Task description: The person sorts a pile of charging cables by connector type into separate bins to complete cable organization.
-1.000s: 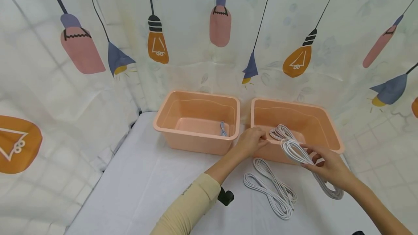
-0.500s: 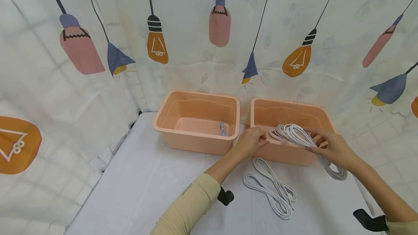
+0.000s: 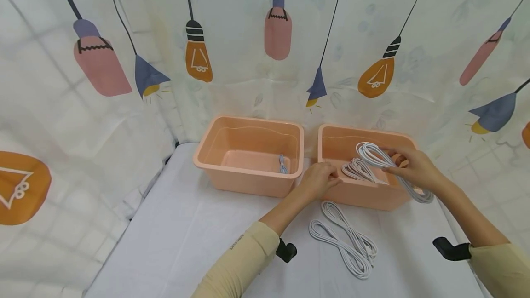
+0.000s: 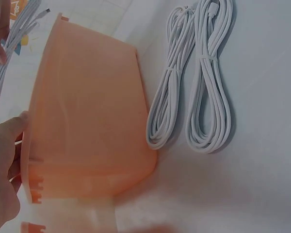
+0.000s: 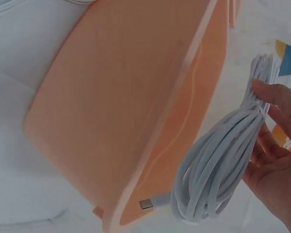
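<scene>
My right hand [image 3: 414,167] pinches a coiled white USB cable [image 5: 218,160] at its tied middle, above the right peach bin [image 3: 368,197]. The cable's metal plug [image 5: 146,204] sticks out in the right wrist view. Inside that bin lies another white cable bundle [image 3: 357,170]. My left hand [image 3: 318,179] grips the bin's near left rim, with the thumb over the edge in the left wrist view. Two more coiled white cables, a left one [image 3: 341,249] and a right one [image 3: 352,231], lie side by side on the table in front of the bin.
A second peach bin [image 3: 244,180] stands to the left, with a small grey-blue cable bundle [image 3: 283,163] inside. A white cloth covers the table [image 3: 174,243]. Behind the bins hangs a curtain [image 3: 248,82] printed with lamps.
My right hand has carried the cable up and forward, from before the right bin's near edge to above its inside. The left hand has stayed on the rim.
</scene>
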Motion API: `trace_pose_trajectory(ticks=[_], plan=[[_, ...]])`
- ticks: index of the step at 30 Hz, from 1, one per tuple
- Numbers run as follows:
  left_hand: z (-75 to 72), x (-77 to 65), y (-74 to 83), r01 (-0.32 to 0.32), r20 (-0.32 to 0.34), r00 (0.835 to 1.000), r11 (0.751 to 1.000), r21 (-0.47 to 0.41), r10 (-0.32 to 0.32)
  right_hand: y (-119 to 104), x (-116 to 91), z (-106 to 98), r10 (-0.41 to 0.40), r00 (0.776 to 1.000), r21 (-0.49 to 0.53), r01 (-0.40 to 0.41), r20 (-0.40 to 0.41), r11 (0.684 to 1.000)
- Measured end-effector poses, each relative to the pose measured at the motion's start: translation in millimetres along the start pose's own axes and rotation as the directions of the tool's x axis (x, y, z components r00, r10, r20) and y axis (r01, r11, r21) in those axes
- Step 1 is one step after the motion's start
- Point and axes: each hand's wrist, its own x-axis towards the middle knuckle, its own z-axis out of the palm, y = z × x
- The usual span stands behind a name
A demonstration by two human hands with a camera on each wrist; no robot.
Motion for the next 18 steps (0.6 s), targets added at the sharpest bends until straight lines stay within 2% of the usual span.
trace_pose_trajectory(ticks=[4, 12, 18], plan=[[0.8, 0.5, -0.7, -0.003, -0.003, 1.000, 1.000, -0.012, 0.003, 4, 12, -1, -0.019, 1.000, 0.007, 0.019, -0.003, 1.000], [0.4, -0.1, -0.1, -0.005, 0.005, 1.000, 1.000, 0.010, 0.005, 10, 31, -5, 0.006, 1.000, -0.020, -0.005, 0.014, 1.000], [0.3, -0.2, -0.1, -0.008, 0.003, 1.000, 1.000, 0.004, 0.008, 12, 47, -8, 0.071, 0.994, -0.061, -0.066, 0.078, 0.996]])
